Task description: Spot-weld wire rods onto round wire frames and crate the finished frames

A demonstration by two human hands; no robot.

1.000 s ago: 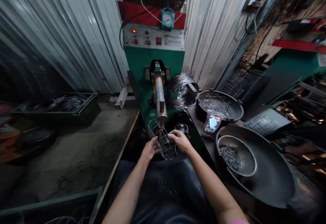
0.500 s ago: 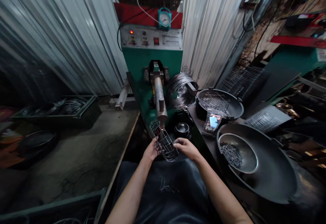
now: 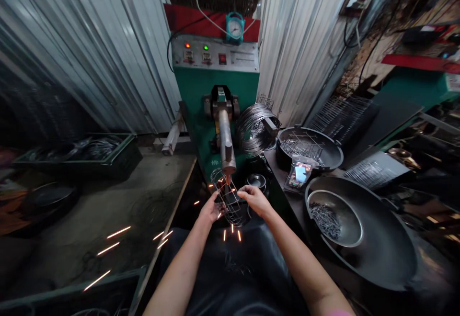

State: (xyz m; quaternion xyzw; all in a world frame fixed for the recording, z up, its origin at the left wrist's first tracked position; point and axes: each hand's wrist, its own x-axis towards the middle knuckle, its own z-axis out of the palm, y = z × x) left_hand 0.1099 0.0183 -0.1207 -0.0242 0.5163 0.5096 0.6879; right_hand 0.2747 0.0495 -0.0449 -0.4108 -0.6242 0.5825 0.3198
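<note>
A round wire basket sits under the tip of a spot welder, and orange sparks fly from the contact point. My left hand grips the basket's left side, thumb up along the wires. On the other side, my right hand has thumb and forefinger pinched together at the basket's wires. Whatever is in that pinch is too small to make out. The welder's lower electrode is partly hidden by the basket.
Beside the welder hangs a coil of wire. At right stand a pan with wire grids, a bagged phone, and a large wok holding a metal bowl of short wire pieces. Green crates lie left.
Sparks have appeared at the electrode, and a green light on the panel is lit. My right hand has moved slightly left and up, closer to the electrode.
</note>
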